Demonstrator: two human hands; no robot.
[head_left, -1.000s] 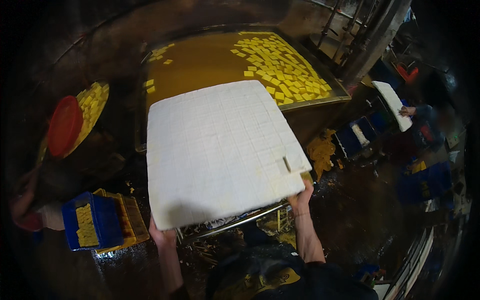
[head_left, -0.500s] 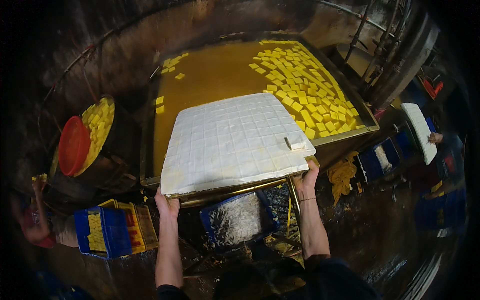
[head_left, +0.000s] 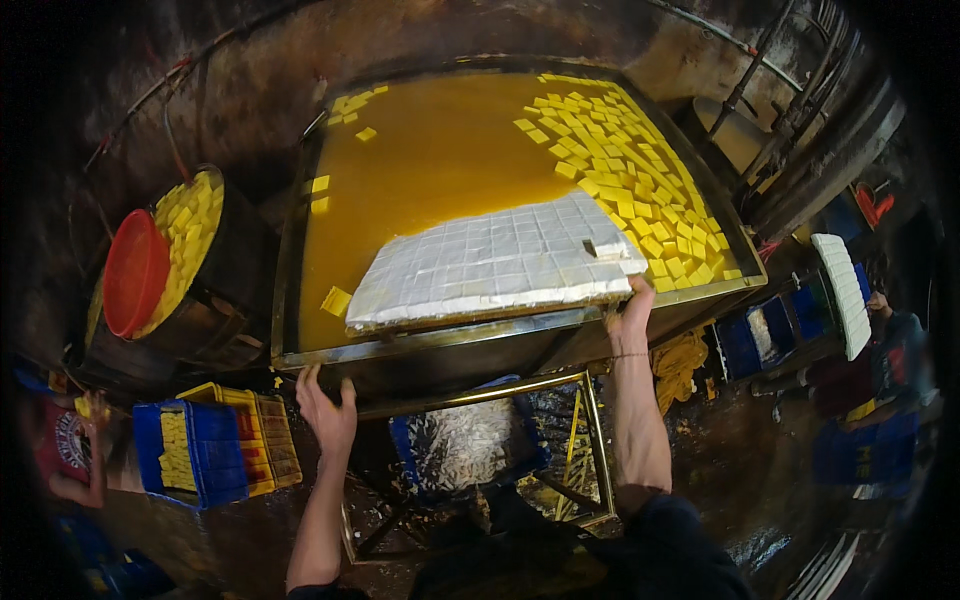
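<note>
A white slab of tofu [head_left: 500, 255], scored into squares, lies on a thin board [head_left: 490, 318] and tilts down into the yellow liquid [head_left: 440, 150] of a large metal vat [head_left: 450, 338]. Liquid covers the slab's far left part. My right hand [head_left: 632, 318] grips the board's near right corner, fingers partly hidden. Below the vat's front left rim, my left hand [head_left: 327, 405] is off the board with its fingers spread. A loose piece [head_left: 592, 247] stands out near the slab's right end. Many yellow tofu blocks [head_left: 640, 185] crowd the vat's right side.
A metal frame stand [head_left: 598, 440] is in front of me, with a blue crate [head_left: 400, 450] of white scraps below. Left are a barrel of yellow blocks [head_left: 190, 215], a red basin [head_left: 136, 272] and stacked crates [head_left: 215, 455]. Co-workers are at both sides; a white slab [head_left: 842, 290] stands right.
The slab and board moved forward off the stand, over the vat's rim and into the liquid. My left hand let go of the board and opened; my right hand stays on its corner.
</note>
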